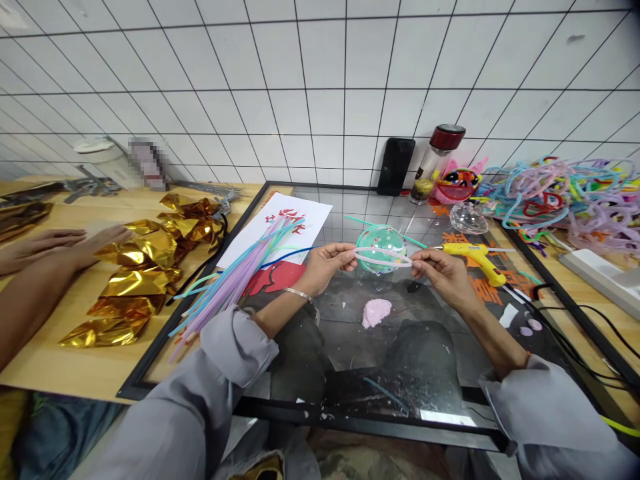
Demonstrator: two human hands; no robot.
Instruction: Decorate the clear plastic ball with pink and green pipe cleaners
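Note:
Between my two hands a pale pink plastic tube strip [383,251] is stretched into a narrow loop. My left hand [331,265] pinches its left end and my right hand [440,272] pinches the right end. Behind the loop sits a clear round ball [384,237] with green tubing about it; whether the loop touches it I cannot tell. A crumpled pink piece [376,312] lies on the glass nearer to me. To the left, a bundle of purple and blue tube strips [240,273] rests over a white sheet [315,212] and red paper [273,279].
A yellow glue gun [475,257] with a cable lies right, near a power strip [600,280]. Tangled coloured tubing [560,193] is heaped behind. A phone [396,165] and a bottle [435,163] stand by the wall. Left are gold foil [145,260] and another person's arms [60,260].

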